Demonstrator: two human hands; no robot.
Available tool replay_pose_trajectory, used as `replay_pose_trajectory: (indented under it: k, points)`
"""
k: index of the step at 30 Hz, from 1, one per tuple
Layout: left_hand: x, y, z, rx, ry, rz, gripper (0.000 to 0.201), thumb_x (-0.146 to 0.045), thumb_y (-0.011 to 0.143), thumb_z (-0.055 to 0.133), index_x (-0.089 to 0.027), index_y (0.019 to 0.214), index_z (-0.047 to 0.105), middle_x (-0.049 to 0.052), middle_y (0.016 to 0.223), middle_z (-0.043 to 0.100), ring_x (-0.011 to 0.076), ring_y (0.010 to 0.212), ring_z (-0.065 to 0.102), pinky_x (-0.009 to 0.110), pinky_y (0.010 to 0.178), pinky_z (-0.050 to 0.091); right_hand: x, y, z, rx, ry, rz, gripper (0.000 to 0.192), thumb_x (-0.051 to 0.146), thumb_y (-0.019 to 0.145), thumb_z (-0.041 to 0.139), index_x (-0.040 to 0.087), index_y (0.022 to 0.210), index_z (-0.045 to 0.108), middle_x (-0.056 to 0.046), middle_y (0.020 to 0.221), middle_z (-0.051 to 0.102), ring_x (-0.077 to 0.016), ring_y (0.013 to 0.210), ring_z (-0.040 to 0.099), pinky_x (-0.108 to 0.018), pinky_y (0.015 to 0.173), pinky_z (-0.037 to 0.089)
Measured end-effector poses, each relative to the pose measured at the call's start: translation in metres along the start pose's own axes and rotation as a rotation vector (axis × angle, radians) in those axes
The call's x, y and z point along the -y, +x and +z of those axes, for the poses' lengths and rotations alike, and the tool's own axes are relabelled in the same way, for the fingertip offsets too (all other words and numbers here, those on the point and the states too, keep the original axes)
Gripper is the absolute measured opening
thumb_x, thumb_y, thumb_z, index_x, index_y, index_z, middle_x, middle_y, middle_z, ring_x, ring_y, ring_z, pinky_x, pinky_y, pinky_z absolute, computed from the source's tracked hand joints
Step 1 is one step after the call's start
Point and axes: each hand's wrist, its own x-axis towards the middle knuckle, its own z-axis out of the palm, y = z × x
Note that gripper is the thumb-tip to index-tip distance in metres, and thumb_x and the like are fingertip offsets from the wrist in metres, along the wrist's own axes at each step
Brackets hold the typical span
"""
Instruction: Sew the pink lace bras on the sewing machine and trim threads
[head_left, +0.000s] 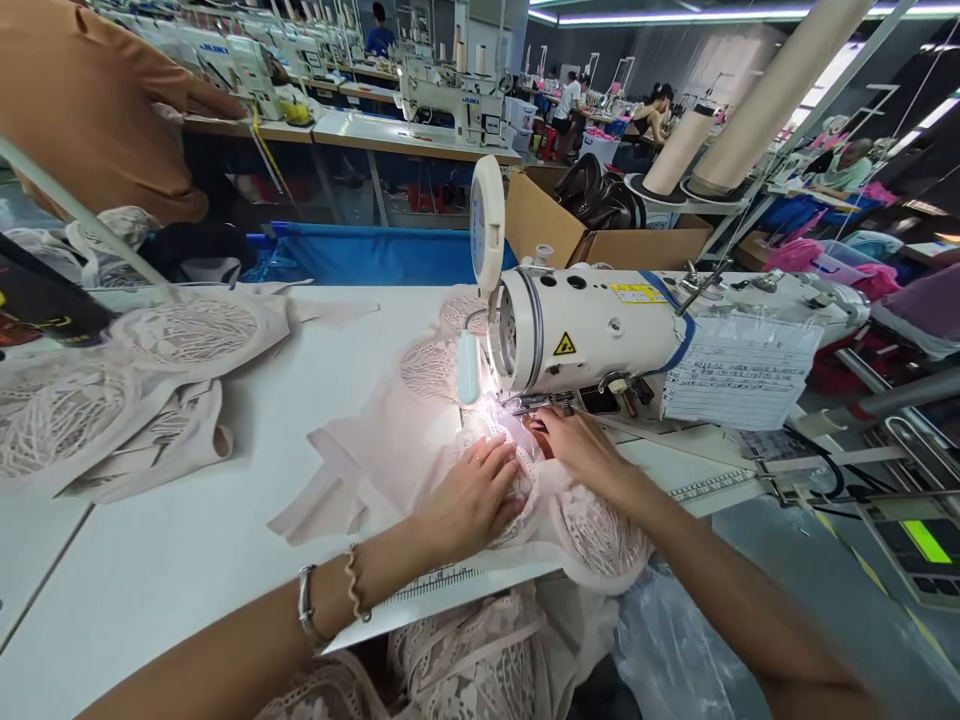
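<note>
Pale pink lace garment [420, 455]: spread on the white table [255, 530], its middle under the head of the sewing machine [592, 325], where a bright light falls on the fabric. One lace cup sags over the table's front edge. Left hand [476, 495]: palm down on the lace, fingers extended and nearly side by side, just in front of the stitching area. Right hand [577, 445]: fingers bent at the fabric right of the needle area; whether they pinch it cannot be told. Printed ruler [435, 582] runs along the table's front edge. Handwritten sheet [739, 370] hangs at the machine's right part. Further lace pieces [187, 335] lie at far left. Behind the machine: open cardboard box [645, 248], tall thread cones [679, 150]. Upper left: a person in a brown top [97, 110].
</note>
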Motion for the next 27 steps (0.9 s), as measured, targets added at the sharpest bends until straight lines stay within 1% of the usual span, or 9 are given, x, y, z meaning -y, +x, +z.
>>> replay_pose_trajectory:
  k: [3, 5, 7, 9, 12, 14, 18, 23, 27]
  points:
    - [0.018, 0.009, -0.008, 0.018, -0.045, 0.043, 0.031, -0.028, 0.103, 0.037, -0.015, 0.11, 0.064, 0.012, 0.118, 0.068, 0.027, 0.12, 0.059, 0.047, 0.105, 0.048, 0.004, 0.003, 0.034, -0.048, 0.027, 0.043, 0.008, 0.025, 0.095, 0.056, 0.021, 0.093, 0.062, -0.005, 0.094, 0.071, -0.0177, 0.078, 0.061, -0.026, 0.064, 0.031]
    - [0.024, 0.016, -0.009, 0.019, -0.043, -0.008, 0.035, -0.021, 0.104, 0.032, -0.016, 0.099, 0.066, 0.009, 0.099, 0.07, 0.0222, 0.099, 0.065, 0.04, 0.09, 0.054, 0.006, 0.003, 0.047, -0.11, 0.067, 0.094, 0.009, 0.026, 0.093, 0.057, 0.021, 0.086, 0.061, -0.003, 0.094, 0.071, -0.0175, 0.079, 0.061, -0.026, 0.065, 0.031]
    - [0.023, 0.019, -0.007, 0.006, -0.015, -0.087, 0.038, -0.018, 0.104, 0.028, -0.015, 0.093, 0.065, 0.009, 0.09, 0.068, 0.0215, 0.084, 0.063, 0.037, 0.077, 0.054, 0.007, 0.002, 0.052, -0.15, 0.105, 0.113, 0.013, 0.026, 0.091, 0.057, 0.021, 0.079, 0.06, -0.002, 0.084, 0.071, -0.0169, 0.074, 0.06, -0.026, 0.064, 0.031]
    - [0.017, 0.018, -0.001, -0.027, 0.037, -0.146, 0.039, -0.017, 0.104, 0.025, -0.012, 0.103, 0.064, 0.012, 0.098, 0.067, 0.0239, 0.088, 0.062, 0.039, 0.077, 0.053, 0.007, 0.001, 0.052, -0.167, 0.121, 0.088, 0.015, 0.026, 0.091, 0.056, 0.021, 0.077, 0.06, -0.002, 0.08, 0.07, -0.0166, 0.072, 0.059, -0.026, 0.065, 0.032]
    - [0.008, 0.01, 0.009, -0.078, 0.179, -0.136, 0.044, -0.025, 0.104, 0.028, -0.002, 0.132, 0.053, 0.024, 0.132, 0.06, 0.032, 0.118, 0.058, 0.047, 0.094, 0.049, 0.007, -0.001, 0.052, -0.175, 0.086, 0.055, 0.014, 0.025, 0.09, 0.057, 0.021, 0.077, 0.06, -0.002, 0.079, 0.069, -0.0172, 0.073, 0.059, -0.026, 0.065, 0.032]
    - [0.005, 0.005, 0.015, -0.077, 0.266, -0.097, 0.052, -0.031, 0.103, 0.032, 0.003, 0.139, 0.047, 0.027, 0.144, 0.051, 0.0359, 0.131, 0.051, 0.051, 0.106, 0.042, 0.007, -0.001, 0.052, -0.177, 0.06, 0.05, 0.013, 0.024, 0.09, 0.057, 0.021, 0.077, 0.06, -0.002, 0.079, 0.069, -0.0174, 0.072, 0.059, -0.027, 0.065, 0.032]
    - [0.006, 0.006, 0.017, -0.036, 0.367, -0.046, 0.057, -0.033, 0.102, 0.034, 0.01, 0.135, 0.051, 0.031, 0.14, 0.054, 0.0395, 0.131, 0.052, 0.052, 0.113, 0.036, 0.009, -0.002, 0.055, -0.152, 0.026, 0.022, 0.012, 0.021, 0.091, 0.055, 0.02, 0.08, 0.058, -0.003, 0.078, 0.067, -0.0174, 0.071, 0.059, -0.027, 0.065, 0.033]
    - [0.007, 0.012, 0.007, 0.018, 0.386, -0.031, 0.055, -0.031, 0.102, 0.034, 0.012, 0.13, 0.054, 0.033, 0.125, 0.062, 0.0385, 0.118, 0.061, 0.051, 0.101, 0.047, 0.014, -0.005, 0.055, -0.124, -0.028, 0.025, 0.009, 0.027, 0.093, 0.055, 0.02, 0.088, 0.058, -0.004, 0.081, 0.069, -0.0196, 0.072, 0.062, -0.028, 0.064, 0.034]
    - [0.008, 0.013, 0.004, -0.02, 0.372, -0.024, 0.055, -0.031, 0.101, 0.039, 0.015, 0.126, 0.055, 0.034, 0.119, 0.064, 0.039, 0.111, 0.063, 0.05, 0.095, 0.05, 0.013, -0.004, 0.055, -0.097, -0.048, 0.048, 0.005, 0.017, 0.091, 0.054, 0.019, 0.089, 0.058, -0.005, 0.081, 0.071, -0.019, 0.072, 0.065, -0.027, 0.063, 0.035]
